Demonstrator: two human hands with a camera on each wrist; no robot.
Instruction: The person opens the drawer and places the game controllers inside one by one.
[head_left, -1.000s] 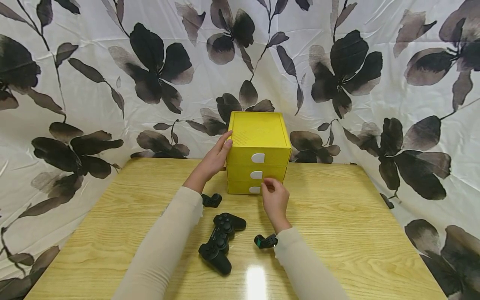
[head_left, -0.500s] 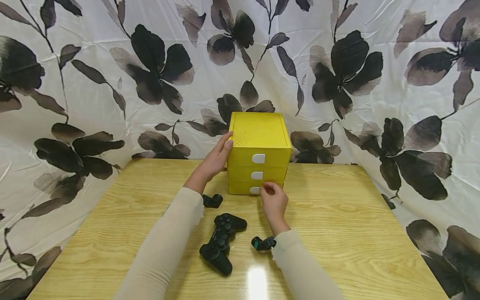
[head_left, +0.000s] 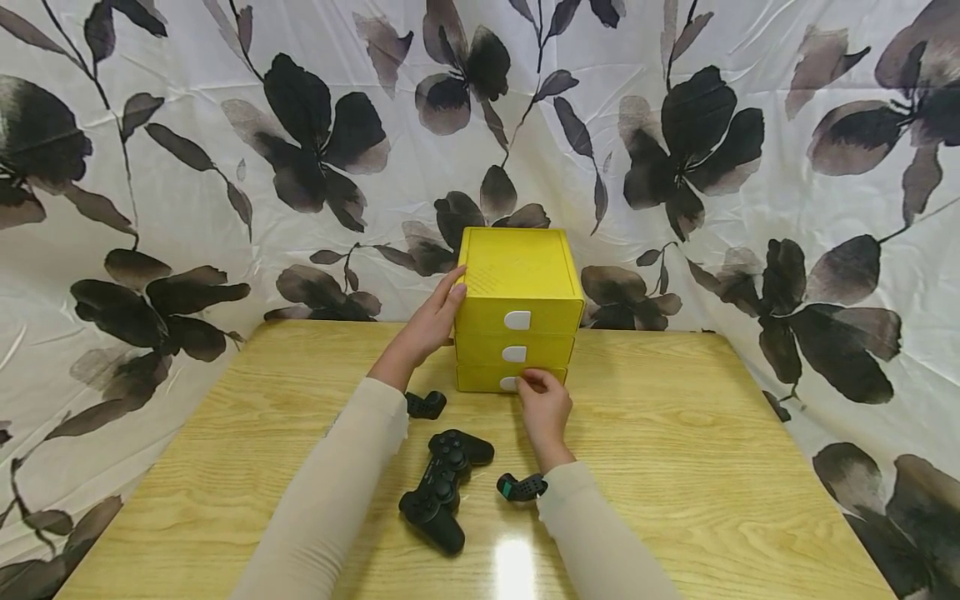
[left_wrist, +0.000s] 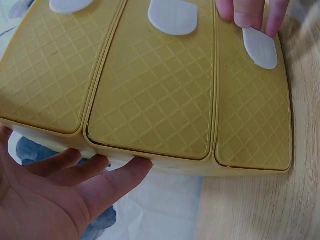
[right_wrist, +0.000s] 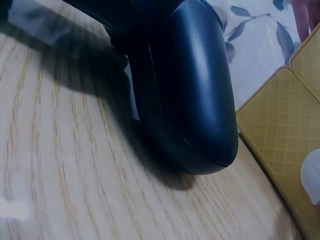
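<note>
A yellow three-drawer unit stands on the table, its drawer fronts facing me and closed. My left hand rests along its left side, fingers extended; the left wrist view has those fingertips against the side edge. Down at the bottom drawer, my right hand has curled fingers and pinches the white drawer handle. From the left wrist, the right fingers are seen at one edge of that handle. The right wrist view barely catches the right hand.
A black game controller lies on the wooden table between the forearms; its grip fills much of the right wrist view. Black wrist-worn devices sit at both wrists. A floral cloth hangs behind the table.
My right hand has moved slightly left and down, from beside the bottom handle onto its right edge. The left hand stays on the unit's side, and the drawers have not moved.
</note>
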